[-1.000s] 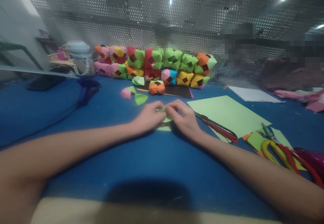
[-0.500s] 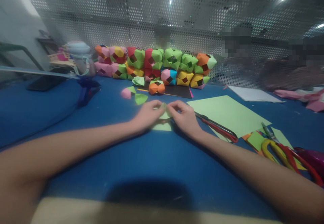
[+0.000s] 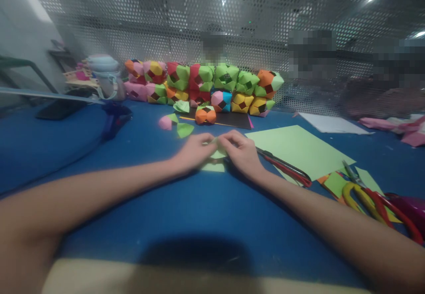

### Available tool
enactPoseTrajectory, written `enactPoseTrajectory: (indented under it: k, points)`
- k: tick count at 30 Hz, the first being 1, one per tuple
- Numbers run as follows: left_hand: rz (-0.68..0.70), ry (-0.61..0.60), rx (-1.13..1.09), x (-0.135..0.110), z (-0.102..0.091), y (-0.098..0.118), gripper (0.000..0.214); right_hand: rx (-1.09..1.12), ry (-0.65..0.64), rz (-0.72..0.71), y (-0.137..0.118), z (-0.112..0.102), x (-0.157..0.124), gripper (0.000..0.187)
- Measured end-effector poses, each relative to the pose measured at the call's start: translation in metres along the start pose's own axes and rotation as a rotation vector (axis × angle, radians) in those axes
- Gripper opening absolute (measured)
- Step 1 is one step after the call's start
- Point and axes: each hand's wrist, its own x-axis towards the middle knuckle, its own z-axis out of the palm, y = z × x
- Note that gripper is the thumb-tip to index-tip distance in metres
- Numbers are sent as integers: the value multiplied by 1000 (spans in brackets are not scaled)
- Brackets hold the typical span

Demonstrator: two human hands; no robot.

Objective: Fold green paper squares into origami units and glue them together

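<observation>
Between my hands is a small piece of pale green paper (image 3: 218, 153), partly hidden by the fingers. My left hand (image 3: 194, 151) pinches its left side with thumb and forefinger. From the other side, my right hand (image 3: 241, 152) is closed on its upper right edge, fingertips almost touching those of the left. Another pale green paper piece (image 3: 214, 168) lies flat on the blue table just below. Beyond my left hand rest a folded green paper piece (image 3: 185, 129) and a pink and green one (image 3: 168, 121).
Folded paper balls (image 3: 201, 77) in many colours stand stacked along the perforated metal screen (image 3: 186, 28). To the right lie a large pale green sheet (image 3: 299, 148), red-and-black-handled scissors (image 3: 287, 166) and yellow-and-red-handled scissors (image 3: 368, 196). A bottle (image 3: 106, 75) and a dark blue tool with a cord (image 3: 114, 117) are at left.
My right fingertips have shifted slightly left over the top of the pale green paper. My left thumb sits a little lower. Both hands keep hold of it.
</observation>
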Motion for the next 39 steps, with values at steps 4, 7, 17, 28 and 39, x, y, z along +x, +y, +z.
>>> enactPoseTrajectory:
  k: [4, 7, 17, 28, 39]
  points:
    - [9, -17, 50, 1, -1, -3, 21, -15, 7, 20, -3, 1, -1, 15]
    - [9, -19, 60, 0, -2, -2, 22, -45, 21, 15, -4, 1, -2, 16]
    - [-38, -26, -125, -3, 2, 7, 21, -77, 14, -44, -2, 1, -3, 17]
    - [24, 46, -120, 1, -1, -1, 21, -101, 14, -23, -2, 2, -3, 15]
    - [106, 143, 145, 3, -5, 1, 12, -111, 15, 8, -2, 2, -1, 18]
